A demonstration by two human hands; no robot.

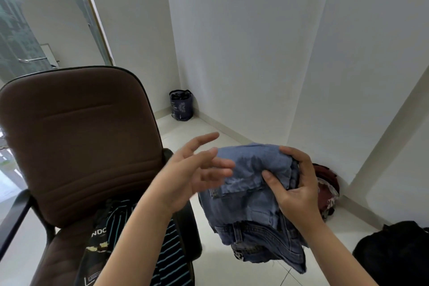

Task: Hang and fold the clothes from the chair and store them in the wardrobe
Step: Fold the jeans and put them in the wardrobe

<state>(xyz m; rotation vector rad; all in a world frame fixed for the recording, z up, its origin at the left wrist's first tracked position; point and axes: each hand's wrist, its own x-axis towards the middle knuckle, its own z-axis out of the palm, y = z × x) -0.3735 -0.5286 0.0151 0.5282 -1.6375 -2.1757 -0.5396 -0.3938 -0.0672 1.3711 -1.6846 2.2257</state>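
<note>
- I am viewing the scene from the head camera, with the brown chair [76, 137] serving as the landmark for every position below.
- The right hand [294, 189] is gripping a folded bundle of blue jeans [253, 193] to the right of the chair, in the air above the pale floor [216, 260]; the thumb is pressing on the top fold and the fingers are curling over the bundle's far right edge.
- The left hand [195, 169] is hovering between the chair and the jeans with its fingers spread and straight, holding nothing; its fingertips are overlapping the jeans' left edge, and I cannot tell whether they are touching the cloth.
- The waistband and belt loops of the jeans are hanging at the bottom of the bundle, below the right hand.
- A dark striped garment [169, 251] is lying on the chair seat beside a black garment with pale lettering [97, 239], both partly hidden by the left forearm.
- A dark blue bag [182, 105] is standing in the room corner, behind and right of the chair.
- A dark red heap of cloth [325, 190] is lying on the floor by the wall, further right of the chair, behind the right hand.
- A black bundle [394, 253] is sitting at the far right, nearest the camera.
</note>
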